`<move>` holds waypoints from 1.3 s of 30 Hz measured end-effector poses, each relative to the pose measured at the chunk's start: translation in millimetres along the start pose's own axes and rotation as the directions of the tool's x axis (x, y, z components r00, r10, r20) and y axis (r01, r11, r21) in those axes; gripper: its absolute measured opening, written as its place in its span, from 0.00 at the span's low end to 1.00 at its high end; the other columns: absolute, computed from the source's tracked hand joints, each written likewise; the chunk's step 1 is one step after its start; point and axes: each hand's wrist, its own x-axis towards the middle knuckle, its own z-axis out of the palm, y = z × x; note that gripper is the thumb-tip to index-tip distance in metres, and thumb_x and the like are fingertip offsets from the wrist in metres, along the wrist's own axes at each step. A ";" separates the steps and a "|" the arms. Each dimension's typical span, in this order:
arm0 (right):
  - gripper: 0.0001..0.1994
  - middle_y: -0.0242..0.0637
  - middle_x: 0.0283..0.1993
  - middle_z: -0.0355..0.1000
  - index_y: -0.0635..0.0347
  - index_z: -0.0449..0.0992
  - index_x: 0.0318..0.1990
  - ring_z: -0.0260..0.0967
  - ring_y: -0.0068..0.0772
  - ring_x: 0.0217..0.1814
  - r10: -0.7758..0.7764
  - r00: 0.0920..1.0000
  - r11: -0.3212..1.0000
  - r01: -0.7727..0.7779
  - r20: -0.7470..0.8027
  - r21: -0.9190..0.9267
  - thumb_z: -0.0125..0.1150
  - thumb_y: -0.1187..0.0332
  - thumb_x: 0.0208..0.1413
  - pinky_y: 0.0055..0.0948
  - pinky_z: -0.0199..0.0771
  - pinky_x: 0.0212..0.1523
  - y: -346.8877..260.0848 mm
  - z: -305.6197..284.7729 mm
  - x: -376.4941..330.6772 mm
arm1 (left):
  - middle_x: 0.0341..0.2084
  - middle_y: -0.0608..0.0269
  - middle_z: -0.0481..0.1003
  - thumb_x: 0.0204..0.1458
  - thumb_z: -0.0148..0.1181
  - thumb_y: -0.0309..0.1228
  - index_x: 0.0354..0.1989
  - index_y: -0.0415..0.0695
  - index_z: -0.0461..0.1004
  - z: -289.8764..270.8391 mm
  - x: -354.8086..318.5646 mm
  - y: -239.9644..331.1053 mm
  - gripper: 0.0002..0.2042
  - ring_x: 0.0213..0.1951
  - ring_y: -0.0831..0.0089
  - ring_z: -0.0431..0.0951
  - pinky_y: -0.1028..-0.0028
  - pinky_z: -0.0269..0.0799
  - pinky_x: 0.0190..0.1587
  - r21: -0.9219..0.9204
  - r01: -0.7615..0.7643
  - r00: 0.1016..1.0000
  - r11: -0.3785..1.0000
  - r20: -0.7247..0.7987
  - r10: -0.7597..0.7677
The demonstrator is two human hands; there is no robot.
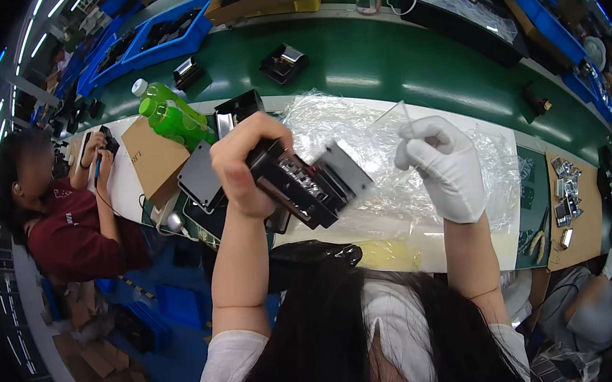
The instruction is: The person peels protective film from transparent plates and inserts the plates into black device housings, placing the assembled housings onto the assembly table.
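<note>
A worker's bare left hand (245, 163) wraps around one end of a black box-shaped electrical device with a metal-faced end (305, 184), holding it tilted in the air above the tabletop (382, 60). The right hand (444, 168), in a white glove, pinches a small clear plastic film (396, 118) between closed fingertips just beside the device's metal face. Beneath both hands lies a heap of crumpled clear plastic bags (497, 174) on a white sheet. To the left stand two green plastic bottles (172, 115) beside a brown cardboard box (154, 160) and a dark grey flat casing (199, 178). Further left, a person in a dark red shirt (70, 237) handles a small black part.
</note>
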 end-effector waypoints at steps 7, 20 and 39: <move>0.05 0.36 0.32 0.76 0.66 0.78 0.36 0.70 0.21 0.30 0.048 0.998 0.999 -0.048 0.029 -0.015 0.66 0.77 0.52 0.16 0.72 0.36 -10.7 11.4 -8.8 | 0.17 0.61 0.68 0.53 0.19 0.71 0.17 0.40 0.69 47.9 21.9 -3.6 0.45 0.21 0.71 0.63 0.73 0.58 0.29 -0.114 -0.026 0.990 0.993 0.135 0.041; 0.05 0.35 0.32 0.76 0.66 0.79 0.36 0.67 0.18 0.31 0.025 0.985 0.967 -0.067 -0.169 -0.246 0.66 0.77 0.51 0.15 0.70 0.34 -6.5 -16.9 -4.0 | 0.16 0.61 0.68 0.55 0.20 0.68 0.18 0.39 0.69 89.2 32.0 -6.9 0.42 0.21 0.73 0.62 0.75 0.57 0.28 -0.100 0.145 0.983 0.984 0.127 -0.132; 0.08 0.37 0.34 0.75 0.67 0.77 0.41 0.72 0.22 0.32 -0.199 0.968 0.968 0.219 -0.154 0.126 0.63 0.75 0.55 0.16 0.72 0.35 -33.9 -79.3 -15.6 | 0.14 0.62 0.67 0.57 0.21 0.61 0.16 0.41 0.69 113.3 42.1 -23.5 0.38 0.19 0.72 0.62 0.74 0.57 0.28 -0.460 0.313 0.928 0.831 0.333 -0.165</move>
